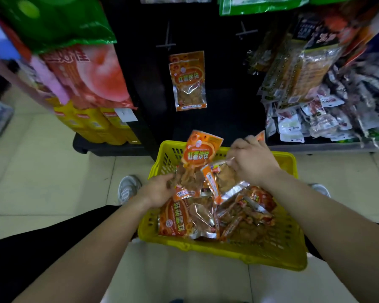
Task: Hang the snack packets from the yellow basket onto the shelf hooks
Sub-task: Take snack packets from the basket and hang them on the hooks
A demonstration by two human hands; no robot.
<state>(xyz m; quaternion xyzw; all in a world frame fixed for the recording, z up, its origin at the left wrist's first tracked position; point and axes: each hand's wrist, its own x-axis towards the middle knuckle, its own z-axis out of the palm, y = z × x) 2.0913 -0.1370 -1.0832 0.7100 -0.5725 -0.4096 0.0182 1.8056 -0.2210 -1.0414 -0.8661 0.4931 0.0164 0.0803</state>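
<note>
Gripping an orange Chinese-lettered packet (200,154) over the yellow basket's (217,246) far rim is the left hand (160,190); the right hand (253,164) clutches a second packet (224,174); bare hooks (166,43) above.

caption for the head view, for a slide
Left hand holds an orange snack packet over the yellow plastic basket; right hand grips a second packet; hung packets wait above.
</note>
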